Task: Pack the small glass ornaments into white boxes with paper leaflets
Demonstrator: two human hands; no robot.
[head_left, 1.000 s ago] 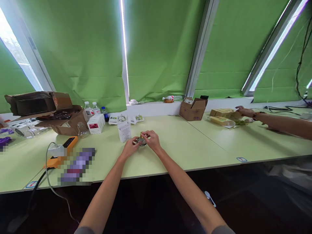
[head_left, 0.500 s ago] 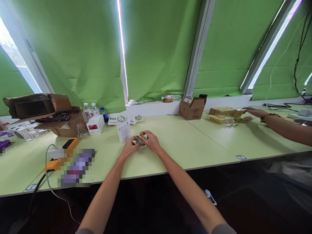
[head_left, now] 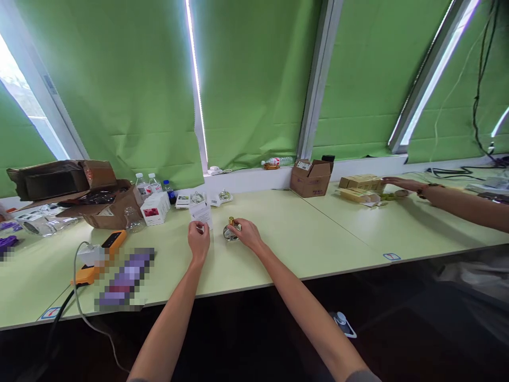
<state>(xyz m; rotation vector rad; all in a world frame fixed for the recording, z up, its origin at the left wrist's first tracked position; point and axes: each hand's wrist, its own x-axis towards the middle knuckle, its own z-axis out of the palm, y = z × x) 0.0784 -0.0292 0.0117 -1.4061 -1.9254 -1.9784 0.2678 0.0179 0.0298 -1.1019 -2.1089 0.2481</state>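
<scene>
Left end of the table (head_left: 170,260): flapped cardboard box (head_left: 113,211), orange power strip (head_left: 114,241) in front of it, pixelated purple item (head_left: 125,278) nearer the edge. Row of white boxes (head_left: 156,208) next, apart from the hands. Left hand (head_left: 199,241) is curled at the white carton (head_left: 201,212), fingertips bunched in front of its printed face; can't tell if they grip it or only touch. Carton stands just left of the bottle. Glass bottle (head_left: 229,234), with gold cap (head_left: 231,220), is upright on the table, between the two hands. Right hand (head_left: 249,233) has it from the right, thumb and fingers pinched on its upper part near the cap. Step in hand, my read: right steadies bottle, left deals with carton. Next move calls for a sure hold on the carton before any pull, and right fingers firm on the bottle, since it looks round and slick. Further right: small brown box (head_left: 312,183) near the back, then yellow cartons (head_left: 360,183), another person's hand (head_left: 401,183) just beside them
</scene>
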